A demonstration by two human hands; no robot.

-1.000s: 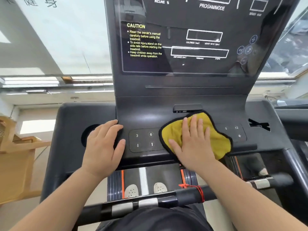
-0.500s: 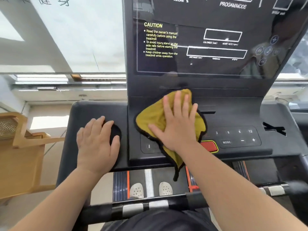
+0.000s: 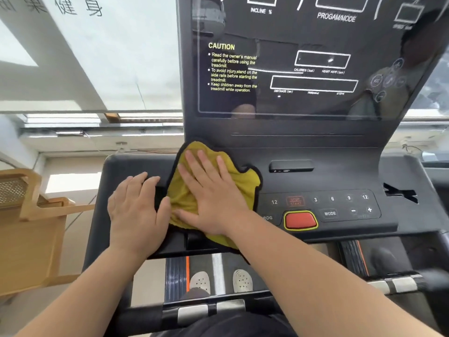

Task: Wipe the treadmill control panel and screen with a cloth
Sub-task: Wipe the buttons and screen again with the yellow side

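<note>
A yellow cloth [image 3: 245, 183] with a black hem lies on the left part of the dark treadmill control panel [image 3: 340, 181]. My right hand [image 3: 211, 193] presses flat on the cloth, fingers spread and pointing up the panel. My left hand [image 3: 136, 210] rests flat on the panel's left wing, its thumb touching the cloth's edge. The cloth hides the left group of buttons. Above stands the glossy black screen [image 3: 315, 69] with a yellow CAUTION text. A red stop button [image 3: 300, 220] sits right of my right wrist.
Number and MODE buttons [image 3: 340, 205] run along the panel's right half. A handlebar [image 3: 218, 310] with metal sensor plates crosses below. My two light shoes [image 3: 221, 280] stand on the belt. A wooden chair [image 3: 31, 227] is at the left, windows behind.
My right hand slid the cloth leftward across the panel, from its middle to its left side. My left hand stayed on the left wing, and the cloth now touches it.
</note>
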